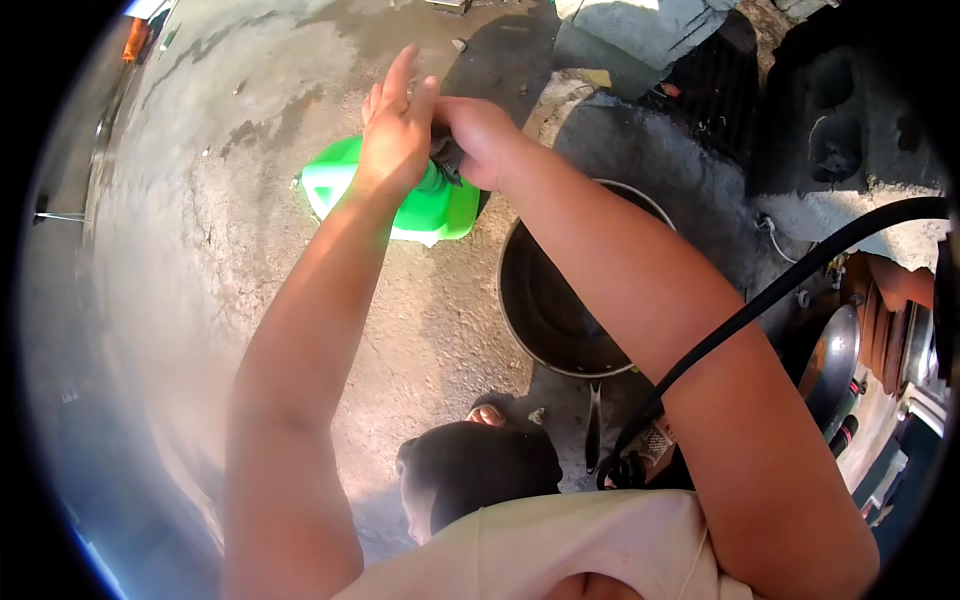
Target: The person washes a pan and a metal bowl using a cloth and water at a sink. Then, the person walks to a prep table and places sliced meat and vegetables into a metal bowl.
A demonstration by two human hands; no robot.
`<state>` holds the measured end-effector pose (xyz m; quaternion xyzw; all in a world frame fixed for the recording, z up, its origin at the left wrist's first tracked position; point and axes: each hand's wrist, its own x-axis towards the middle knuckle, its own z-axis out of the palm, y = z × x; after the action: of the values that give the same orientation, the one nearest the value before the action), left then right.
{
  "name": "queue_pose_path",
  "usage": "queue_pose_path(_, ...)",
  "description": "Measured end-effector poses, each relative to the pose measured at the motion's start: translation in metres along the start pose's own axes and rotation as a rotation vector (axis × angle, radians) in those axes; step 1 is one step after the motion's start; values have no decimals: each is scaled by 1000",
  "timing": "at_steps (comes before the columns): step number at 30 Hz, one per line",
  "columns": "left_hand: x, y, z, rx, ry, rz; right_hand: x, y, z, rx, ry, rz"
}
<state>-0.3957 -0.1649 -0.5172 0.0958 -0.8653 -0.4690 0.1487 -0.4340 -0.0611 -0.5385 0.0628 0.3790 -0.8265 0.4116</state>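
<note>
My left hand (398,135) is stretched out above a bright green plastic container (455,210), its fingers extended and partly spread. Right beside it, my right hand (482,140) is curled inward, with its fingertips hidden behind the left. A small dark grey thing (446,160) shows under the right hand's palm; its kind cannot be made out. The green container rests on the concrete ground, partly covered by my left hand and wrist. Below my right forearm lies a dark round frying pan (545,310), its handle (594,425) pointing toward me.
Concrete blocks (640,40) stand at the top right, beside a dark grate (710,90). A black hose or cable (800,268) arcs across my right arm. Pan-like cookware (832,365) sits at the far right. My dark-clothed knee (480,470) is at the bottom.
</note>
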Motion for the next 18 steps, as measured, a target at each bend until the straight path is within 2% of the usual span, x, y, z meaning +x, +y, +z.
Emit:
queue_pose_path(2, -10, -1, 7, 660, 156, 338, -1, 6, -2, -20, 0, -3)
queue_pose_path(6, -7, 1, 6, 697, 155, 390, 4, 3, -4, -13, 13, 16)
queue_pose_path(8, 2, -2, 0, 92, 24, 149, 8, 1, -1, -1, -13, 18)
queue_pose_path(9, 6, 0, -7, 104, 19, 155, 8, 2, 4, 68, -33, 27)
queue_pose_path(11, 7, -1, -6, -203, -55, -55, 6, 1, 1, 135, -43, 44)
queue_pose_path(12, 8, -5, -13, -189, -61, -64, 15, 4, 7, 87, -39, 34)
queue_pose_path(14, 1, -2, 4, 787, 85, 289, 9, 9, -2, 25, -15, 44)
queue_pose_path(15, -1, -1, 8, 780, 91, 292, 8, 11, -3, 0, 19, 9)
queue_pose_path(17, 7, 0, -4, 971, 86, 471, 14, 12, 8, -11, 38, -43)
queue_pose_path(18, 7, 1, -2, 970, 89, 475, 6, 8, 3, 13, 46, -18)
